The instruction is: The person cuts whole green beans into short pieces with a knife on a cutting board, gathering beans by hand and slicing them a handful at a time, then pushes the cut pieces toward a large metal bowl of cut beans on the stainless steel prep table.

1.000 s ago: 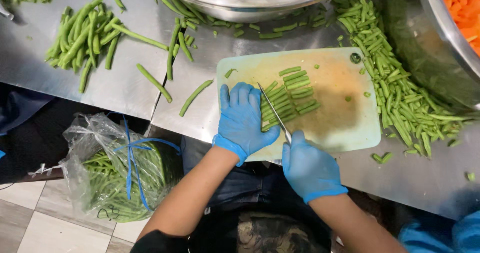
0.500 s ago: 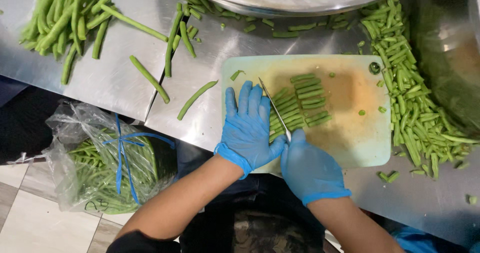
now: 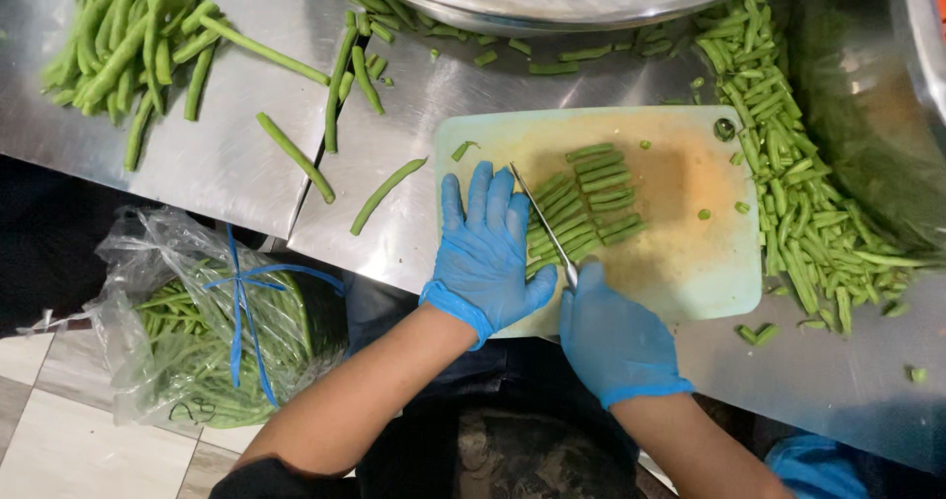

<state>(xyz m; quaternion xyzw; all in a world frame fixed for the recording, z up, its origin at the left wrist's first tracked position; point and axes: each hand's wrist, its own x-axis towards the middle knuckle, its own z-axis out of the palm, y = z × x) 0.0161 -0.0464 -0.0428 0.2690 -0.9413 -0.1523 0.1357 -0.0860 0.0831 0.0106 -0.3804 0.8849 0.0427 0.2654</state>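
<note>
Right hand (image 3: 616,336) clenched on knife (image 3: 544,225), blade across green beans (image 3: 583,206), left hand (image 3: 485,248) flat, released, just beside them

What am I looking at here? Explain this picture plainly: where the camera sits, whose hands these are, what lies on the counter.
The camera sits on a person's head and looks down at their own two hands in blue gloves. The right hand grips a knife. The left hand lies flat on a bundle of green beans on a pale cutting board. The board rests on a steel counter. Cut bean pieces are heaped to the right, whole beans upper left. A metal bowl stands at the top; a plastic bag of beans hangs below the counter.
</note>
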